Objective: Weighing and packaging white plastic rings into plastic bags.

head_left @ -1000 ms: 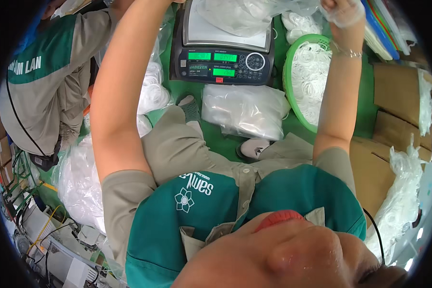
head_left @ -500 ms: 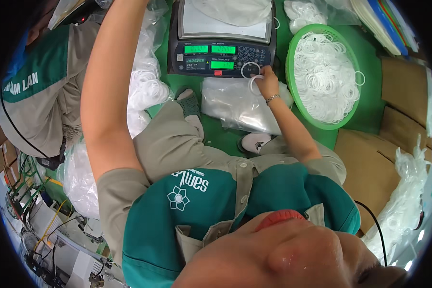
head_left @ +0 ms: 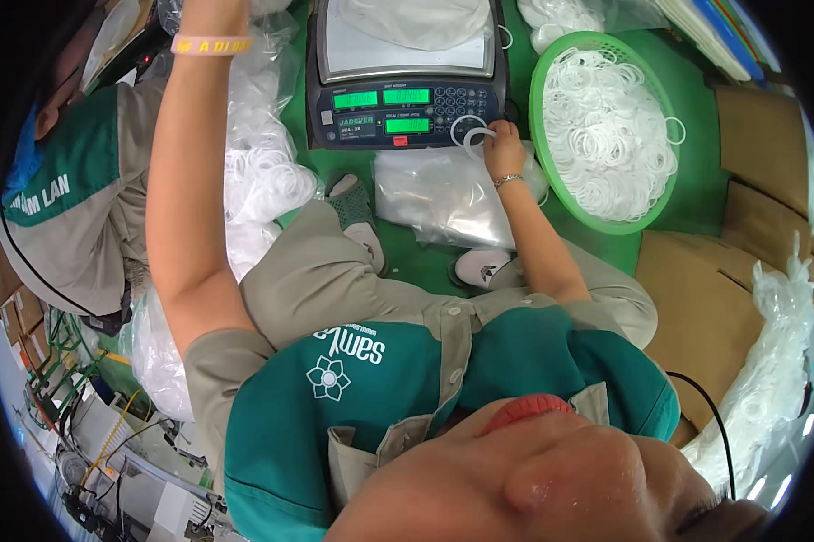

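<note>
My right hand (head_left: 505,152) is closed on white plastic rings (head_left: 464,129), just at the near right corner of a counting scale (head_left: 407,116) with lit green displays. A whitish plastic bag (head_left: 416,20) lies on the scale's metal pan. Clear plastic bags (head_left: 443,199) lie right below the scale, partly under my right hand. My left arm reaches up past the scale's left side. Only the base of my left hand (head_left: 215,13) shows at the top edge, above a pale wristband; its fingers are out of the picture.
A green oval basket (head_left: 540,149) full of white rings stands right of the scale. More bagged rings (head_left: 267,176) lie along the left. Cardboard boxes (head_left: 696,316) and crumpled clear plastic (head_left: 768,361) are at the right. Another person in uniform (head_left: 82,199) sits at far left.
My left arm has drawn back slightly, so the wristband and base of the hand now show. My right hand stays by the scale's corner, still with the rings. The whole view has shifted a little.
</note>
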Demonstrator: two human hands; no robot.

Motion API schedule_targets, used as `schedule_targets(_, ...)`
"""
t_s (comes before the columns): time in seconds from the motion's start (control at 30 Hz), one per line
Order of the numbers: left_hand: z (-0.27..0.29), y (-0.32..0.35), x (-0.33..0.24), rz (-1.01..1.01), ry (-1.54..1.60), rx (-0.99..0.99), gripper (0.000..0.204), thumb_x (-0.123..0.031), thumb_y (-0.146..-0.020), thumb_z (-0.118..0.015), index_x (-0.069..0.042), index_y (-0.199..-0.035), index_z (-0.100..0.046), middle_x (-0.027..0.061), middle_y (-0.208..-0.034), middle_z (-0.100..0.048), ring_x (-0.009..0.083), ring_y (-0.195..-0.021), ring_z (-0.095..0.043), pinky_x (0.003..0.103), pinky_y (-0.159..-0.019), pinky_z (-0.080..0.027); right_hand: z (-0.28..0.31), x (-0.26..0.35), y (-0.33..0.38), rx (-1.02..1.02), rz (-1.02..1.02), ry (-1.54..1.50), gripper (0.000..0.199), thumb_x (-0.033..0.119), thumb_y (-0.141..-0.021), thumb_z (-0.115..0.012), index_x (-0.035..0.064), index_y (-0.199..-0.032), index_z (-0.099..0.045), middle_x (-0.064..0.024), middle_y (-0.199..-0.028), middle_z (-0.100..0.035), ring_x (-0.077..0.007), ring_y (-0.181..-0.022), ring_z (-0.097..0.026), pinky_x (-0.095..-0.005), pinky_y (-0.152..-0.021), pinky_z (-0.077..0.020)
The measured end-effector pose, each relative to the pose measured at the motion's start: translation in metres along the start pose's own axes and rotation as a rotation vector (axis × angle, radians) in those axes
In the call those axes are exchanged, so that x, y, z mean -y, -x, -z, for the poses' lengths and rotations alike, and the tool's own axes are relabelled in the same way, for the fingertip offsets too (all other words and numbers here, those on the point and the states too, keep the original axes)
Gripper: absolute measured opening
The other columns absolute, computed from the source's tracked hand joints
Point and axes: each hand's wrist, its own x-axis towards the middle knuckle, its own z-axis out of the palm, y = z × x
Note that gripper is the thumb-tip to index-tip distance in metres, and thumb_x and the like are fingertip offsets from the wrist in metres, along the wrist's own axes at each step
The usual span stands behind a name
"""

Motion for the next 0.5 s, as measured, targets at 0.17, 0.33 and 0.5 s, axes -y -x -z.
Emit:
schedule_targets(0.17,0.033,0.016,0.002,0.012,-0.162,-0.026,0.059,-0.022,-0.083,-0.050,-0.011,-0.132,-0.019,0.0148,-0.134,-0.022,0.0151,-0.091,-0.056,0.020,-0.060,-0.047,0.014,0.029,-0.055,-0.170,-0.024,-0.400,0.012,0.004,-0.071,-0.052,0.0039,-0.083,-0.047,-0.0131,-0.076,-0.055,-0.0293,-0.068,-0.054,-0.0367,-0.062,-0.0436)
schedule_targets(0.33,0.053,0.061,0.014,0.125,-0.321,-0.087,0.067,-0.010,-0.072,-0.056,-0.001,-0.129,-0.023,0.0162,-0.111,-0.049,0.0188,-0.085,-0.056,0.026,-0.069,-0.044,0.015,0.015,-0.196,-0.198,-0.273,-0.995,0.015,0.000,-0.071,-0.049,-0.0011,-0.085,-0.053,-0.0089,-0.074,-0.058,-0.0129,-0.060,-0.054,-0.0257,-0.049,-0.0421)
schedule_targets(0.5,0.075,0.111,0.037,0.325,-0.400,-0.066,0.058,-0.007,-0.079,-0.051,-0.006,-0.130,-0.024,0.0150,-0.130,-0.030,0.0197,-0.094,-0.053,0.026,-0.072,-0.043,-0.051,-0.076,-0.297,0.495,0.120,0.724,0.019,0.017,-0.079,-0.051,0.0073,-0.091,-0.062,-0.0081,-0.094,-0.061,-0.0270,-0.081,-0.060,-0.0372,-0.062,-0.0485)
